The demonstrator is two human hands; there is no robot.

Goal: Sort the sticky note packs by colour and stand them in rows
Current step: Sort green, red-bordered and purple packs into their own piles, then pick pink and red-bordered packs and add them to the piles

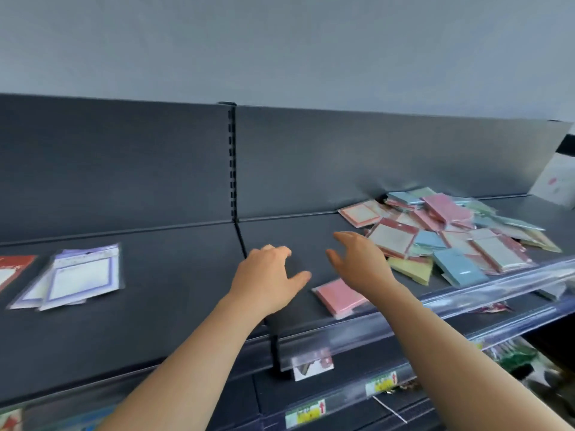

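A jumbled heap of sticky note packs (448,231) in pink, blue, green, yellow and red-bordered white lies flat on the right part of the dark shelf (174,306). One pink pack (337,297) lies alone near the front edge. My left hand (269,279) hovers open just left of it, fingers spread, holding nothing. My right hand (361,262) is open too, above and right of the pink pack, close to the heap's left edge. Two purple-bordered packs (77,278) lie flat at the far left.
A red-bordered pack (12,269) shows at the left frame edge. The shelf has a dark back panel (124,163) and a clear price rail (466,306) along its front. Lower shelves with price tags (311,362) and other goods sit below.
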